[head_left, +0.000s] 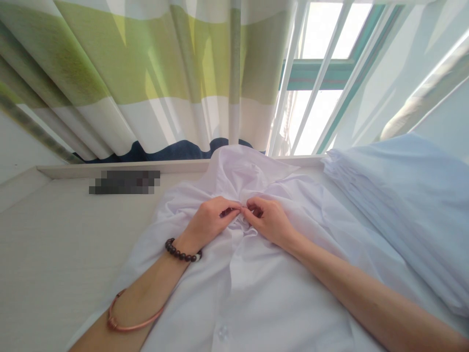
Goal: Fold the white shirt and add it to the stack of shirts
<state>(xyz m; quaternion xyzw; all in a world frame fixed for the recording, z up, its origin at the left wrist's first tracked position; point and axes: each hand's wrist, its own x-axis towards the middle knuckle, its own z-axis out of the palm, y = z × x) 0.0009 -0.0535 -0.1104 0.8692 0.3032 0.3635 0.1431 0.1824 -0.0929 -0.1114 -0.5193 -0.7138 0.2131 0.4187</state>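
A white button-up shirt [198, 293] lies spread front side up before me, its collar [242, 164] at the far end. Both hands meet at the front opening just below the collar, where the cloth is bunched. My left hand [210, 215] pinches the shirt's edge between thumb and fingers. From the other side my right hand [269, 217] pinches the cloth as well, its fingertips touching those of the left. Whether a button sits between the fingertips is hidden. Farther down the front strip a clear button [223, 333] shows.
Folded white cloth [399, 205] is piled at the right. A blurred-out dark object [124, 182] lies at the back left of the pale surface [73, 254]. A low ledge [183, 167] runs along the back, below a green and white curtain [164, 63] and a barred window [322, 73].
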